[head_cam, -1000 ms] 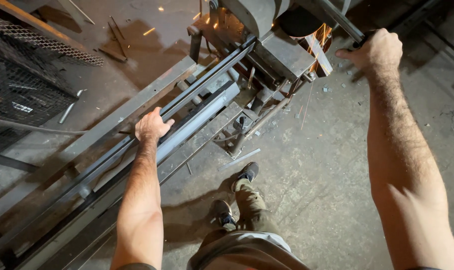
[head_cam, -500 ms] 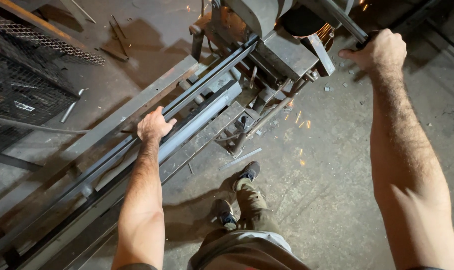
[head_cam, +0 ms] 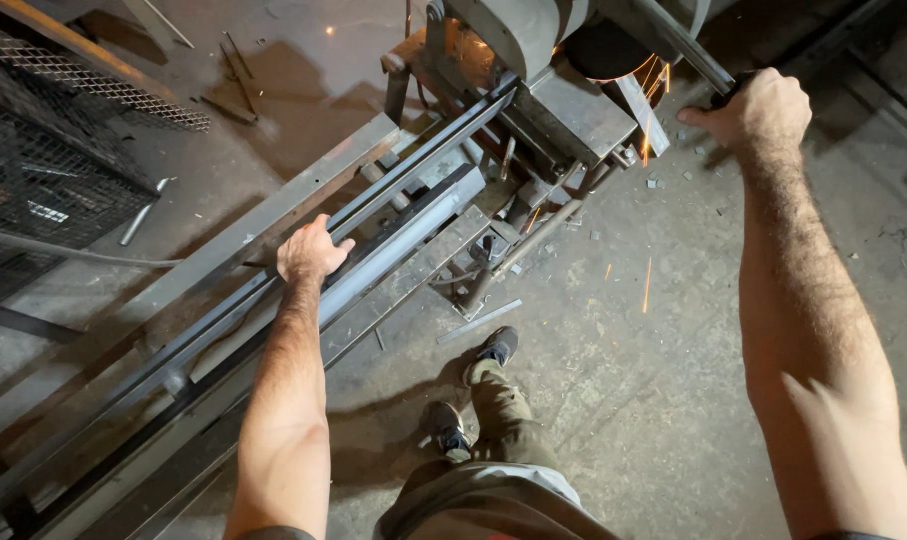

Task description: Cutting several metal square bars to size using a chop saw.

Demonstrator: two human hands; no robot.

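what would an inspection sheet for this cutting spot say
surface: grey concrete floor, dusty, sparks landing
job's things: long dark steel bar on a rail bed, running into a grey metal chop saw throwing sparks
clutter: small metal offcuts by the saw base
grippers: left hand presses on the bar; right hand grips the black saw handle
cables: grey hose or cable at left
surroundings: expanded metal mesh panels

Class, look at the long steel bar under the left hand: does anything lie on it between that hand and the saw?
Nothing visible does. The left hand rests on the steel bar, which runs bare up to the saw.
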